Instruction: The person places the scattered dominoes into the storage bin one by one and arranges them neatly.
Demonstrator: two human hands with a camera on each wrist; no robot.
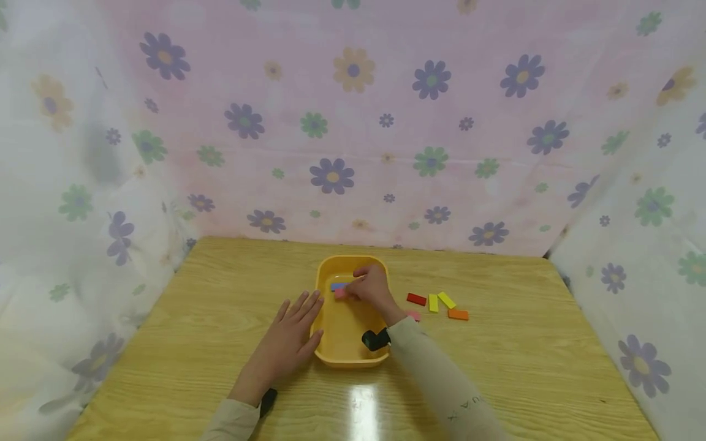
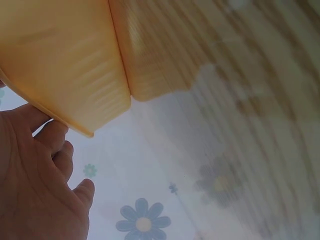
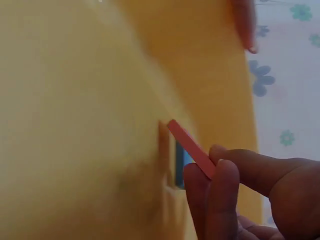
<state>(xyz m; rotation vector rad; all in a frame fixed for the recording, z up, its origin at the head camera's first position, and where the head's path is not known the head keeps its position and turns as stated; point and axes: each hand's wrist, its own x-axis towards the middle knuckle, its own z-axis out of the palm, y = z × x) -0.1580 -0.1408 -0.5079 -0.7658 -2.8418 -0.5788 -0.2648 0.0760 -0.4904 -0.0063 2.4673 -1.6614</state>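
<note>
While the left hand [image 1: 295, 337] lies with straightened fingers on the left rim of the yellow tray [image 1: 342, 334], the right hand [image 1: 372, 288] pinches a pink block [image 3: 190, 149] between thumb and fingers, inside the tray by one blue block [image 1: 336, 286]. The tray stands near the middle of the bench's [image 1: 524, 343] far edge. Toward the right edge lie one red block [image 1: 416, 299], two yellow blocks [image 1: 433, 303], one orange block [image 1: 458, 314] and a second pink block [image 1: 414, 315], partly hidden by the right sleeve [image 1: 441, 367].

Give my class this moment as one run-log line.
left hand: touches yellow tray; right hand: pinches pink block; blue block: in tray; table, right of tray: red block, orange block, two yellow blocks
</note>
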